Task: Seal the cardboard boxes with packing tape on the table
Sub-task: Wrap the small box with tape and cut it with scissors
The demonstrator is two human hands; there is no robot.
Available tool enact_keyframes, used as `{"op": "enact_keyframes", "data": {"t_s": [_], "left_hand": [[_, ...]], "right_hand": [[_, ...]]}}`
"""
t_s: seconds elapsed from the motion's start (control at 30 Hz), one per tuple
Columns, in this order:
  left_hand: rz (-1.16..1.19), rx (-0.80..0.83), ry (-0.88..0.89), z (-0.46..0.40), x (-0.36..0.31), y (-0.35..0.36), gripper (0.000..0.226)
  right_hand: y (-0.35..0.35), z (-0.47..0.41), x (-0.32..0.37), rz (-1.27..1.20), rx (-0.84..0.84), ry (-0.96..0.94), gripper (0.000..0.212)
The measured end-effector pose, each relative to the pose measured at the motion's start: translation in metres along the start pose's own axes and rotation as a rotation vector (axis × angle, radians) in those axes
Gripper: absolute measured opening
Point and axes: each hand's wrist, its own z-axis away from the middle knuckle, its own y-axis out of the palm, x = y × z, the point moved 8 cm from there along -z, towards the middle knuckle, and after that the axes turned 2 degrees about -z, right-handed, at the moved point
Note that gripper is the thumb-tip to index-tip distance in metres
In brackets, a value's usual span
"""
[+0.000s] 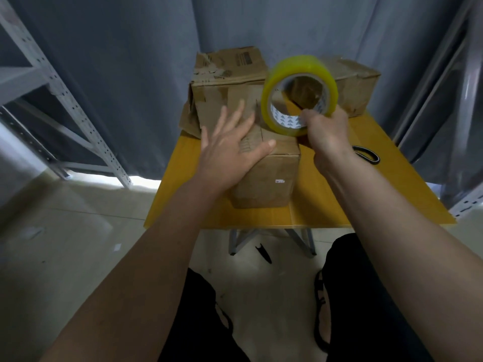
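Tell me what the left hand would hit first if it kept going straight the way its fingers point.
The left hand lies flat on the near cardboard box, fingers pointing away and slightly right. Sliding on, it would probably meet the taller box behind first; depth is unclear, and the tape roll sits just right of that line.

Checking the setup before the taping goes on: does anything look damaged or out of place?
Yes. The rear box looks battered, with torn tape patches and a bent flap at its left side. A small black tool lies on the floor under the table.

The yellow table (324,210) carries three cardboard boxes (266,173) and black scissors (366,155) at its right.
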Motion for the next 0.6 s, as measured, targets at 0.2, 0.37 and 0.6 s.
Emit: {"op": "enact_keyframes", "data": {"t_s": [0.2,0.37,0.6], "left_hand": [[-0.059,0.093,-0.024,-0.005,0.009,0.0,0.082],[-0.085,0.14,-0.004,-0.007,0.003,0.0,0.078],[-0.236,0.238,0.006,-0.009,0.003,0.002,0.064]], "right_hand": [[-0.012,-0.01,0.0,-0.109,0.077,0.026,0.018],[-0.02,-0.01,-0.021,-0.425,0.145,0.22,0.024],[-0.02,-0.019,-0.016,-0.357,0.21,0.18,0.021]]}}
